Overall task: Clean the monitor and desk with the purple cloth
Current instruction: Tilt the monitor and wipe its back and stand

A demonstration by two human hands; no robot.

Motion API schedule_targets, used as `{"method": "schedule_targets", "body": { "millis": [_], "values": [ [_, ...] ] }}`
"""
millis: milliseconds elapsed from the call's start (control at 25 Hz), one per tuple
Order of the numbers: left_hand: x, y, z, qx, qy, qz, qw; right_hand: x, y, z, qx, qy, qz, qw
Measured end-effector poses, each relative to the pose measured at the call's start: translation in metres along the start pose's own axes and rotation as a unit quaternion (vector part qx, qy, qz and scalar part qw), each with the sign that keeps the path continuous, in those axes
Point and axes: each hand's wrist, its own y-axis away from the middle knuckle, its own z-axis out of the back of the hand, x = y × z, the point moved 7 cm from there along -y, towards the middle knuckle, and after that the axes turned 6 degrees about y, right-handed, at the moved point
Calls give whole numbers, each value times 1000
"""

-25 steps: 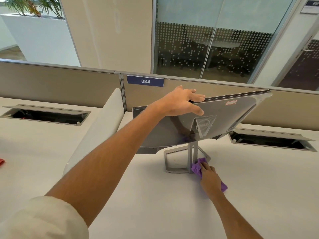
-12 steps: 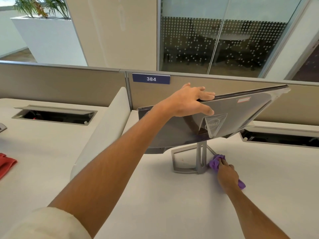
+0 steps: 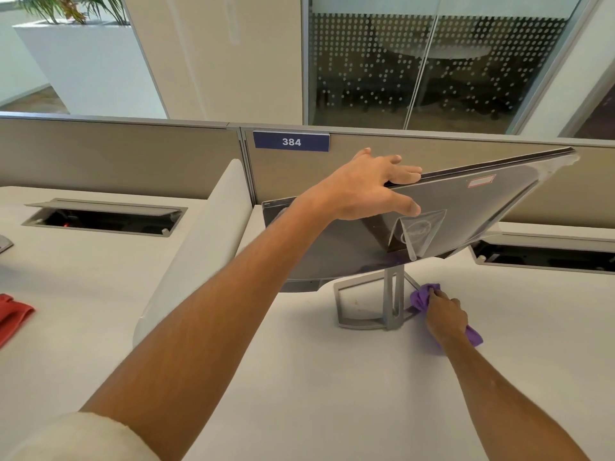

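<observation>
Fingers of the left hand are curling over the top edge of the monitor, the thumb pressing on its grey back, so this hand is gripping the panel, which is leaning tilted with its back facing the camera. Its screen side is turning away and cannot be seen, and the left forearm is covering the panel's lower left corner. Clear film is clinging to the back, blurring the round logo underneath; a small red-edged sticker near the top is too small to read.

Lower down, the right hand is closing around the purple cloth, bunching it against the white table just beside the right foot of the grey stand. Most of the cloth is hiding under the palm; only a crumpled front and a small tail behind the wrist are showing. Whether the cloth is touching the stand cannot be told.

At the left edge a red item is being cut off by the frame. Two cable slots in the table are showing only dark interiors. A blue plate reading 384 is sitting on the partition behind.
</observation>
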Motion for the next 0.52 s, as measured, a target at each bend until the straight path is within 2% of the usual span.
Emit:
{"method": "schedule_targets", "body": {
  "millis": [120, 240, 520],
  "values": [
    [-1, 2, 2, 4, 2, 4, 1000, 22, -1, 2, -21, 31, 68, 997],
    [-2, 2, 2, 7, 7, 6, 1000, 32, -10, 0, -21, 27, 64, 997],
    [4, -1, 1, 9, 11, 6, 1000, 58, -30, 22, -86, -12, 110, 990]
  ]
}}
